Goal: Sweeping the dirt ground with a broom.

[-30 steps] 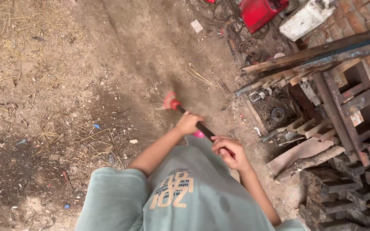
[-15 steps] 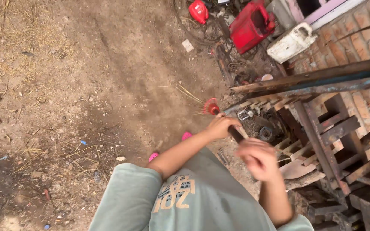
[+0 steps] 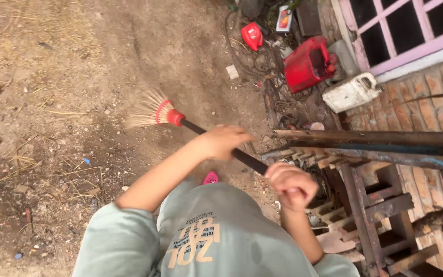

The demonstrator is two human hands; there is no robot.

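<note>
I hold a broom with a dark handle (image 3: 247, 159), a red collar and pale straw bristles (image 3: 144, 109). My left hand (image 3: 224, 141) grips the handle lower down, closer to the bristles. My right hand (image 3: 290, 184) is closed around the handle's upper end, near my chest. The bristles rest on or just above the dirt ground, pointing left and away from me. My grey-green shirt (image 3: 216, 241) fills the bottom of the view, and a pink shoe tip (image 3: 210, 178) shows below my left forearm.
Rusty metal bars and a frame (image 3: 375, 141) lie to my right with stacked scrap beneath. A red canister (image 3: 308, 64), a white jerrycan (image 3: 352, 92) and a small red object (image 3: 253, 36) stand by a brick wall with a pink window frame (image 3: 401, 31). Straw litters the dirt.
The broom head has swung from near the scrap pile out to the left over the dirt, and the view has tilted up, revealing the window and more of the wall.
</note>
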